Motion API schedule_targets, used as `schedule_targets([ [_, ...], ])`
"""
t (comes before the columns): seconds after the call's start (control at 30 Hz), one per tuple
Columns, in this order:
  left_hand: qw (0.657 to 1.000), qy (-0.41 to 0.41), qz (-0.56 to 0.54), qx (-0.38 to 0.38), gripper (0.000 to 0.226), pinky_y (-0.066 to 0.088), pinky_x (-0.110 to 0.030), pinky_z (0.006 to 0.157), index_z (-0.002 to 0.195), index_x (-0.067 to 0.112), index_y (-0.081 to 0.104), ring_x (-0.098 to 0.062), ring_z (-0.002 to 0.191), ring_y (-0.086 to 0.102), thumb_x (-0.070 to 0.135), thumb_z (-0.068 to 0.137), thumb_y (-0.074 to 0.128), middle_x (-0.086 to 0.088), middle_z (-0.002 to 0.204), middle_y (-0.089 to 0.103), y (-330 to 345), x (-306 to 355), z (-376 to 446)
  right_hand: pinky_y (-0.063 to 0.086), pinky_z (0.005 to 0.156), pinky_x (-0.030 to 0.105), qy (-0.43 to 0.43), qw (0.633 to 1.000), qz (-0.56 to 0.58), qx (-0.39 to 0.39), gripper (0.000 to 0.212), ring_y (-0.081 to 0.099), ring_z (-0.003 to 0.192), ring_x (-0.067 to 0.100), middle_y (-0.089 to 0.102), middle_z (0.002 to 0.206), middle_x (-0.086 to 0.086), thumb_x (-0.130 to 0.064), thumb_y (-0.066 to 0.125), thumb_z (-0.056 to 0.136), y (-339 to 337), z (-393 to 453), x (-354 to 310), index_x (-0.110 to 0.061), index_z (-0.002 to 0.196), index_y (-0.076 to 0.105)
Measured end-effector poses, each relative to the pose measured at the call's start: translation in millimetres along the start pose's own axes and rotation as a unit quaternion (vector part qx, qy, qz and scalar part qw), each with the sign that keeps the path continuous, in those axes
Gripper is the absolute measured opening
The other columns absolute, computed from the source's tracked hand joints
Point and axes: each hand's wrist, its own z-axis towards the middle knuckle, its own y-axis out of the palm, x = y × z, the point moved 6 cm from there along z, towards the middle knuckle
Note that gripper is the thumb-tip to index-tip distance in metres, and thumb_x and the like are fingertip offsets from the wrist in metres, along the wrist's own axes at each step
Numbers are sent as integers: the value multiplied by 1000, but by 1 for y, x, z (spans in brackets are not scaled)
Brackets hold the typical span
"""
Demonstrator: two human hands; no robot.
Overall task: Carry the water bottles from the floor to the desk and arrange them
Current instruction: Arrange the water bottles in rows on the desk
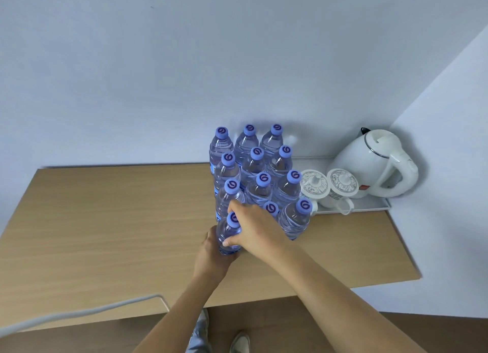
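Several clear water bottles with purple caps (257, 165) stand upright in tight rows on the wooden desk (111, 220), toward its back right. The nearest bottle (228, 233) stands at the front left corner of the group. My left hand (214, 252) wraps its lower body from the near side. My right hand (253, 228) grips the same bottle near its shoulder, thumb in front and fingers reaching over toward the neighbouring bottles. A bottle cap (271, 208) just behind my right hand is partly hidden.
A white tray (369, 206) at the desk's back right holds a white electric kettle (375, 162) and two lidded white mugs (327, 186). Walls close the back and right side. A white cable (79, 313) crosses the desk's near left edge. My shoes (239, 343) show on the brown floor.
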Motion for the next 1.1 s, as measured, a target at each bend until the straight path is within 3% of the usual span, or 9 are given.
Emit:
schedule_targets([
  [0.1,1000,2,-7,3,73,46,-19,72,125,16,52,-11,94,62,8,61,87,11,104,63,0,1,-1,49,76,36,-5,1000,-4,-2,58,61,97,30,61,113,6,-34,83,72,2,1,-2,-13,113,48],
  [0.2,1000,2,-18,13,74,46,-14,70,125,14,52,-16,96,63,4,60,86,4,107,64,-1,6,-5,42,72,32,-14,1000,-19,1,60,60,101,31,57,118,6,-32,82,74,4,0,-5,-12,118,47],
  [0.4,999,3,-48,19,99,48,-11,69,139,22,36,-6,91,66,5,56,87,10,106,67,0,17,-6,42,76,35,-31,998,-42,-18,64,57,106,31,53,121,7,-22,83,74,5,0,-6,-12,123,43],
  [0.63,997,-10,-61,35,95,46,-4,64,139,24,42,0,85,67,3,58,85,16,95,69,3,17,-6,40,71,35,-45,998,-52,-15,60,56,103,32,51,116,8,-15,81,74,7,2,-6,-12,119,42],
  [0.7,997,-9,-62,39,94,44,-3,62,140,23,41,9,82,65,2,59,84,17,92,69,4,16,-5,37,70,34,-49,997,-53,-11,59,56,101,31,51,114,7,-14,81,74,7,3,-6,-13,118,42],
  [0.87,997,-13,-66,42,94,47,-5,66,142,22,39,1,88,67,5,61,83,12,98,69,5,20,1,35,69,32,-48,998,-47,0,55,56,99,30,50,110,6,-10,79,76,6,8,-5,-14,116,41],
  [1.0,997,-13,-58,39,93,46,-5,67,144,20,38,10,88,64,7,63,81,8,103,69,4,20,6,34,70,32,-39,998,-52,0,55,55,99,30,51,113,8,-8,77,78,6,11,-7,-12,118,41],
  [1.1,998,-17,-58,35,92,48,-16,71,144,23,37,-4,92,67,11,63,79,6,106,70,4,20,7,34,70,33,-36,998,-51,-1,54,55,100,30,51,114,9,-7,77,78,5,12,-8,-11,119,41],
])
